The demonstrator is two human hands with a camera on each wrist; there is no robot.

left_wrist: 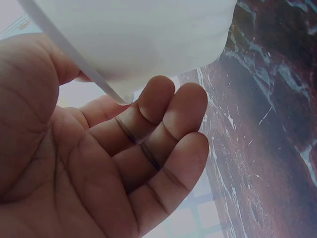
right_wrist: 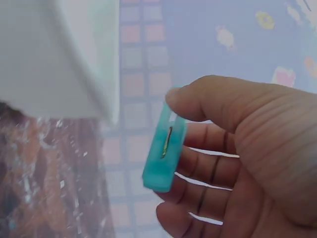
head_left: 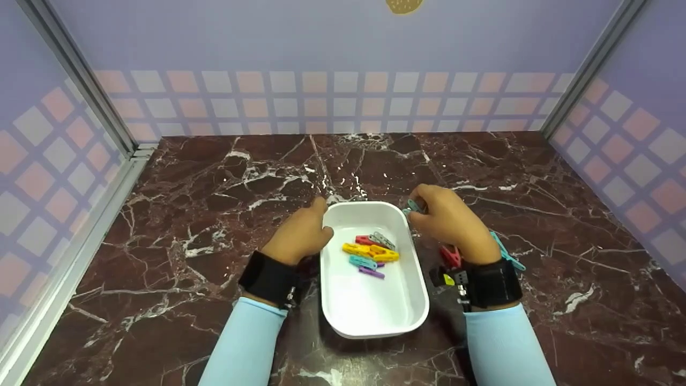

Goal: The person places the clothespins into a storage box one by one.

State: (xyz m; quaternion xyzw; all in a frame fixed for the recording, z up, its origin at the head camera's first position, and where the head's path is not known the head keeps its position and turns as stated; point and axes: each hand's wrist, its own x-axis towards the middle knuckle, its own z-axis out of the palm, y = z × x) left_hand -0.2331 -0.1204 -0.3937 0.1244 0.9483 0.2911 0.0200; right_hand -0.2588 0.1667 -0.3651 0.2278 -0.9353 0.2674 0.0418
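A white tray with raised walls stands on the table and holds several clothespins, among them yellow, teal and purple ones. My left hand holds the tray's left rim, thumb over the edge and fingers bent along the outside wall. Just outside the far right corner, my right hand pinches a teal clothespin between thumb and fingers. Its spring shows in the right wrist view. Near the right wrist lie a red clothespin and another teal clothespin, partly hidden by the arm.
The dark red marbled table extends around the tray. A tiled-pattern back wall and two side walls close off the space. Black wrist straps sit on both wrists.
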